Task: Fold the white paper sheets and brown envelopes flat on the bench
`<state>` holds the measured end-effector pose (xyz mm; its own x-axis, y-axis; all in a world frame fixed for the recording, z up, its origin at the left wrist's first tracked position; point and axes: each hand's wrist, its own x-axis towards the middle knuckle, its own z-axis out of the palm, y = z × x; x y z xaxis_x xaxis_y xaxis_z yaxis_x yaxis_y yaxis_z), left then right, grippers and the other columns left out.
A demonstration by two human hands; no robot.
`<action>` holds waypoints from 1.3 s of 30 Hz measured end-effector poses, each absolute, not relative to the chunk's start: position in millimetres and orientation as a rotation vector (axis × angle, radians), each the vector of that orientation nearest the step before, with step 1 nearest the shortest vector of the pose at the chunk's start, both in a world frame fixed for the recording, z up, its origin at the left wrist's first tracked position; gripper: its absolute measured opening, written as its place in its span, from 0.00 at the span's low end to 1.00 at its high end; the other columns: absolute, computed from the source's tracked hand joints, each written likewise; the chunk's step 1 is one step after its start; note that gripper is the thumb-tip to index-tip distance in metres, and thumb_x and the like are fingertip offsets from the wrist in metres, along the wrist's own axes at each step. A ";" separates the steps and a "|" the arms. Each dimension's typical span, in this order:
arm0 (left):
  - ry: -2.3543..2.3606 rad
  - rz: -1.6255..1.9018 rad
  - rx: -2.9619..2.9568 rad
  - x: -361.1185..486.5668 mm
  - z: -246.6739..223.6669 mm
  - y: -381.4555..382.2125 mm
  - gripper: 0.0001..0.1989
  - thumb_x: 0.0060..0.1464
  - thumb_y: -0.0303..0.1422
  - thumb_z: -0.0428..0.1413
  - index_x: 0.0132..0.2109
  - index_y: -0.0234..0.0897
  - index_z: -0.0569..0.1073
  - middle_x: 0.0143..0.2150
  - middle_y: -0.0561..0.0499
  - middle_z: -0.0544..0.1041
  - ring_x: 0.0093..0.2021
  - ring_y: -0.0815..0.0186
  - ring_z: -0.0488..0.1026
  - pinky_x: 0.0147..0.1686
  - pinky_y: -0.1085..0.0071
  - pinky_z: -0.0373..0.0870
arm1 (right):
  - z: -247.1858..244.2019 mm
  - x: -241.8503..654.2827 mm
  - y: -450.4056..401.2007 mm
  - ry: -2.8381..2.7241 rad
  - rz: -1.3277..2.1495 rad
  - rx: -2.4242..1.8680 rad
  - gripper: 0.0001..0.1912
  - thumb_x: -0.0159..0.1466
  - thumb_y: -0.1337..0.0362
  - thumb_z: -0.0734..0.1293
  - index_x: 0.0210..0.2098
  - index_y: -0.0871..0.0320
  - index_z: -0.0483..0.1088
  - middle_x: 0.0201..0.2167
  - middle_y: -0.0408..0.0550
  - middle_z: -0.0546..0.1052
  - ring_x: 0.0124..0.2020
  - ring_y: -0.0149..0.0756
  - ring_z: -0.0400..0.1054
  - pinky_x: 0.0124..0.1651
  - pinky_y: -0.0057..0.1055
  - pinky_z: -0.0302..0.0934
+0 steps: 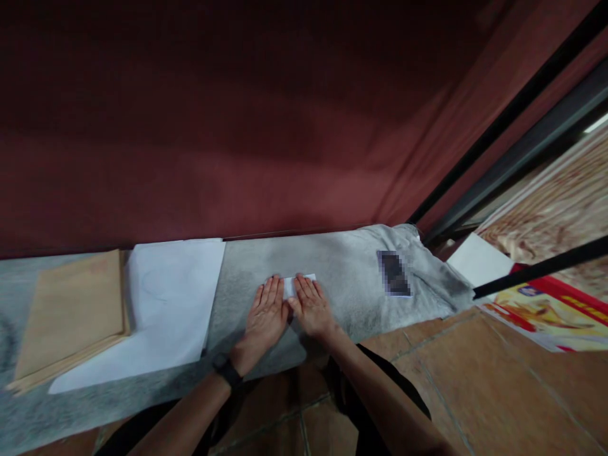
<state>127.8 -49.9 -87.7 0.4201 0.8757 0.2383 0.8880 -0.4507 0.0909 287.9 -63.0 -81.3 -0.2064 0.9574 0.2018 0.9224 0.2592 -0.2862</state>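
A small white piece of paper (289,288) lies on the grey cloth-covered surface (342,259) in the middle of the head view. My left hand (266,313) rests flat on its left part, fingers stretched forward. On its right part my right hand (312,305) lies flat too, fingers extended. Both thumbs meet or nearly meet just below the paper, and its upper right corner shows past my right fingers. The rest of it is hidden under my hands.
Left on the cloth, a stack of brown paper (76,310) overlaps large white sheets (175,297). A dark, blurred-out rectangle (395,273) lies to the right. Behind rises a dark red wall (285,177). A red and yellow box (546,310) sits beyond a black bar (546,266).
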 end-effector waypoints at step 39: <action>-1.500 -0.425 -2.567 115.7 -95.4 -58.0 0.30 0.66 0.39 0.40 0.69 0.25 0.61 0.71 0.35 0.62 0.72 0.50 0.57 0.68 0.49 0.58 | -85.5 305.1 -82.1 -2.175 0.026 -1.670 0.31 0.75 0.53 0.57 0.72 0.61 0.53 0.70 0.56 0.60 0.71 0.44 0.54 0.72 0.46 0.50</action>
<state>115.7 -58.0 -95.4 0.4634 0.8302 0.3099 0.8693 -0.4937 0.0229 305.1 -82.1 -85.5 -0.2087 0.9316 0.2976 0.9241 0.2874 -0.2518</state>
